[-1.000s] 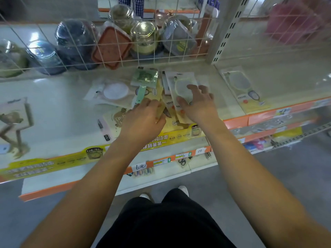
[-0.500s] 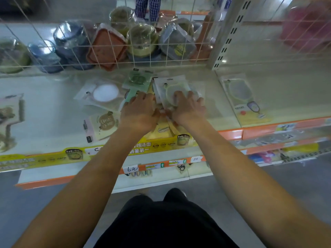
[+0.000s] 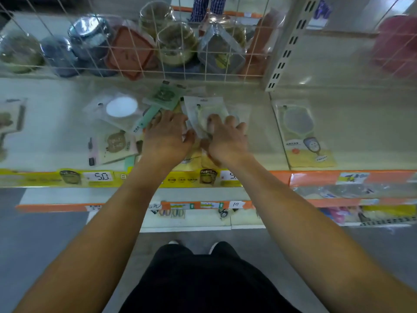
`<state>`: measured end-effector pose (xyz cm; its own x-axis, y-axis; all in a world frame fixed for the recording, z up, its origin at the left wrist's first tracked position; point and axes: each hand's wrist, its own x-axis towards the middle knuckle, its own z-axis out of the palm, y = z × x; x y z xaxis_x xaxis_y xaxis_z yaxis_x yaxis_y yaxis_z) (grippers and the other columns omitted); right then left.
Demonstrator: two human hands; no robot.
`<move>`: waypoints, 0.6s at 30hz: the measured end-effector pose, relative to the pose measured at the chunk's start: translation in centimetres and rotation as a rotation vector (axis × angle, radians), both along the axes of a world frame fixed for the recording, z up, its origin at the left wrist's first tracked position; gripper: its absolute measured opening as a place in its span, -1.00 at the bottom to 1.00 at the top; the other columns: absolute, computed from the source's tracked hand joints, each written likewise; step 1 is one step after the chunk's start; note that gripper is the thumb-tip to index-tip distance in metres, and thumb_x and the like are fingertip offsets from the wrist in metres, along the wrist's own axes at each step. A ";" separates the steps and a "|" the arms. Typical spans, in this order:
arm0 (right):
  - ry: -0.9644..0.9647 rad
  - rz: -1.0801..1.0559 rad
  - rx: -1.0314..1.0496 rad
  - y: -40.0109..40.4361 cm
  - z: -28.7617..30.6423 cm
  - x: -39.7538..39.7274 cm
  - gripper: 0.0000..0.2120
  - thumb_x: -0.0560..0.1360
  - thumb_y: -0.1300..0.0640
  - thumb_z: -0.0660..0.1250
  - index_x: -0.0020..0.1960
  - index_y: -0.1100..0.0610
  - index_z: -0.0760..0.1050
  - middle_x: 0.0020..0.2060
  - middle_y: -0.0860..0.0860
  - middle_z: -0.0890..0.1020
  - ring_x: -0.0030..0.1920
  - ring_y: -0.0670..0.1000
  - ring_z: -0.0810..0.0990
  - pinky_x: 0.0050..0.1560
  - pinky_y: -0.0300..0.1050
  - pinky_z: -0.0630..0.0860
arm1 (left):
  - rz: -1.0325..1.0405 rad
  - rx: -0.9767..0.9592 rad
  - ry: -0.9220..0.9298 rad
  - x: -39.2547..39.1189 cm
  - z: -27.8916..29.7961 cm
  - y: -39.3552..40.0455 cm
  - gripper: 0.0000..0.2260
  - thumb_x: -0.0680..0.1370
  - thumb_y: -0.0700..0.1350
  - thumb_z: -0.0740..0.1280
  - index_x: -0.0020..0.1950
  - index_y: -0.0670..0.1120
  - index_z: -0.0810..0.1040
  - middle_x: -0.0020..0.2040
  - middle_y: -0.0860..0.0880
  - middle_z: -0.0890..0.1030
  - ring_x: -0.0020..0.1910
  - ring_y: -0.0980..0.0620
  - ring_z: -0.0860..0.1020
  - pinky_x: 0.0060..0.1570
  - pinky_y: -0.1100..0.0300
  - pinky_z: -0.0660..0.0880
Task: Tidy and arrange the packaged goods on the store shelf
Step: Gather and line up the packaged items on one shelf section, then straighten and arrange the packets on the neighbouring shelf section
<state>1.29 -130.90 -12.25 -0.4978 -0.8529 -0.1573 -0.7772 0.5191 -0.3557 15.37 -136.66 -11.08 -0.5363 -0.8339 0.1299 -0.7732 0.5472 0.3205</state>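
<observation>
Both hands down on a loose stack of flat packets mid-shelf [image 3: 259,141]. Left hand [image 3: 165,137] spread flat, fingers straight, pressing the pile beside a green-handled mirror pack [image 3: 161,99] whose long axis slants from far right to near left. Right hand [image 3: 225,141] with fingers lightly bent over a pale mirror pack [image 3: 206,107], header end pointing away toward the wire grid [image 3: 135,41]; whether gripped or merely pressed, cannot tell. Packets beneath mostly hidden by both palms; printing blurred
</observation>
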 end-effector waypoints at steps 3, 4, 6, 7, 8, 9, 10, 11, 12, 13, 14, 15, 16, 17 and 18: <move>-0.004 -0.003 -0.068 0.1 -0.5 0.3 -0.64 0.49 -0.10 0.35 0.23 -0.13 0.31 0.15 0.07 0.36 0.13 0.28 0.35 0.16 0.08 0.37 | -0.013 0.021 0.003 0.7 0.0 -0.1 -0.64 0.51 0.07 0.21 0.24 -0.06 0.46 0.22 -0.12 0.47 0.20 -0.17 0.46 0.11 0.01 0.36; -0.011 -0.017 -0.082 0.1 -0.6 0.4 -0.63 0.48 -0.07 0.35 0.23 -0.15 0.33 0.16 0.06 0.37 0.13 0.27 0.36 0.14 0.05 0.35 | -0.026 0.025 0.006 0.9 0.1 -0.3 -0.64 0.51 0.07 0.21 0.24 -0.06 0.46 0.21 -0.11 0.47 0.20 -0.16 0.46 0.11 0.01 0.36; -0.017 -0.039 -0.107 0.2 -0.4 0.5 -0.64 0.47 -0.03 0.33 0.23 -0.16 0.37 0.19 0.05 0.41 0.14 0.25 0.38 0.14 0.02 0.34 | -0.039 0.025 0.014 1.0 0.5 -0.9 -0.69 0.52 0.03 0.24 0.22 -0.06 0.45 0.19 -0.10 0.47 0.18 -0.16 0.46 0.10 0.01 0.36; -0.003 -0.044 -0.126 0.4 -0.4 0.5 -0.65 0.46 -0.05 0.32 0.22 -0.15 0.39 0.20 0.05 0.42 0.15 0.23 0.39 0.15 0.01 0.33 | -0.037 0.029 0.015 1.0 0.7 -1.3 -0.71 0.52 0.01 0.25 0.21 -0.05 0.45 0.19 -0.10 0.47 0.18 -0.16 0.46 0.10 0.01 0.36; 0.019 -0.051 -0.152 0.6 -0.2 0.5 -0.66 0.45 -0.08 0.31 0.22 -0.14 0.41 0.20 0.05 0.43 0.15 0.22 0.41 0.16 0.00 0.32 | -0.037 0.035 0.019 0.8 0.9 -1.6 -0.71 0.53 0.00 0.26 0.22 -0.05 0.45 0.20 -0.10 0.47 0.19 -0.16 0.45 0.12 0.00 0.36; 0.042 -0.062 -0.184 0.8 0.0 0.4 -0.66 0.45 -0.12 0.31 0.21 -0.13 0.42 0.20 0.05 0.44 0.14 0.20 0.43 0.17 0.00 0.31 | -0.042 0.042 0.027 0.6 1.0 -1.8 -0.71 0.53 -0.01 0.26 0.23 -0.03 0.45 0.21 -0.09 0.46 0.20 -0.16 0.45 0.14 -0.01 0.36; 0.069 -0.080 -0.224 1.1 0.3 0.3 -0.64 0.45 -0.16 0.32 0.21 -0.13 0.44 0.20 0.05 0.45 0.14 0.19 0.45 0.18 -0.01 0.31 | -0.055 0.050 0.039 0.3 1.1 -2.0 -0.70 0.53 0.00 0.26 0.25 -0.02 0.44 0.22 -0.09 0.46 0.20 -0.16 0.46 0.16 -0.02 0.36; 0.094 -0.099 -0.257 1.4 0.6 0.1 -0.62 0.44 -0.17 0.33 0.23 -0.13 0.45 0.20 0.05 0.46 0.14 0.17 0.46 0.19 -0.02 0.30 | -0.072 0.056 0.053 -0.1 1.2 -2.1 -0.69 0.53 0.01 0.25 0.26 -0.02 0.44 0.23 -0.09 0.46 0.20 -0.16 0.46 0.17 -0.04 0.37; 0.107 -0.116 -0.271 1.6 0.9 -0.3 -0.59 0.43 -0.16 0.34 0.25 -0.12 0.46 0.22 0.06 0.47 0.16 0.17 0.46 0.20 -0.02 0.29 | -0.094 0.062 0.066 -0.6 1.1 -2.1 -0.69 0.54 0.01 0.25 0.27 -0.02 0.44 0.23 -0.09 0.47 0.20 -0.17 0.46 0.17 -0.04 0.39; 0.110 -0.135 -0.272 1.9 1.3 -0.7 -0.57 0.42 -0.13 0.35 0.28 -0.11 0.45 0.24 0.05 0.46 0.17 0.17 0.45 0.21 -0.03 0.29 | -0.115 0.065 0.078 -1.1 1.1 -2.0 -0.68 0.54 0.01 0.25 0.27 -0.02 0.44 0.24 -0.10 0.47 0.20 -0.17 0.47 0.16 -0.04 0.40; 0.100 -0.159 -0.271 2.2 1.4 -1.2 -0.56 0.42 -0.10 0.35 0.29 -0.12 0.45 0.25 0.04 0.45 0.18 0.19 0.43 0.20 -0.03 0.30 | -0.136 0.069 0.088 -1.7 1.0 -1.9 -0.68 0.54 0.00 0.26 0.27 -0.03 0.43 0.24 -0.10 0.47 0.20 -0.17 0.46 0.16 -0.04 0.42; 0.096 -0.180 -0.271 2.6 1.6 -1.7 -0.56 0.42 -0.08 0.35 0.29 -0.12 0.45 0.25 0.03 0.45 0.19 0.19 0.42 0.20 -0.04 0.30 | -0.158 0.072 0.098 -2.2 0.9 -1.7 -0.68 0.54 -0.01 0.26 0.28 -0.04 0.43 0.25 -0.10 0.46 0.20 -0.17 0.47 0.15 -0.04 0.43; 0.096 -0.196 -0.276 3.1 1.7 -2.1 -0.57 0.42 -0.07 0.35 0.28 -0.13 0.45 0.25 0.03 0.45 0.20 0.20 0.42 0.19 -0.04 0.29 | -0.181 0.076 0.112 -2.8 0.8 -1.4 -0.68 0.54 -0.02 0.27 0.27 -0.05 0.43 0.25 -0.10 0.46 0.19 -0.18 0.47 0.14 -0.05 0.44; 0.111 -0.205 -0.278 3.6 1.7 -2.7 -0.57 0.42 -0.07 0.35 0.28 -0.12 0.45 0.24 0.03 0.44 0.22 0.19 0.42 0.20 -0.04 0.28 | -0.206 0.081 0.129 -3.4 0.6 -1.1 -0.69 0.54 -0.02 0.27 0.27 -0.05 0.43 0.24 -0.10 0.46 0.18 -0.18 0.47 0.13 -0.07 0.45; 0.123 -0.205 -0.272 4.0 1.8 -3.2 -0.57 0.42 -0.06 0.35 0.28 -0.11 0.45 0.24 0.03 0.44 0.23 0.17 0.42 0.22 -0.04 0.26 | -0.224 0.089 0.142 -3.9 0.4 -0.8 -0.68 0.54 -0.02 0.27 0.27 -0.05 0.43 0.24 -0.11 0.45 0.18 -0.18 0.48 0.11 -0.08 0.46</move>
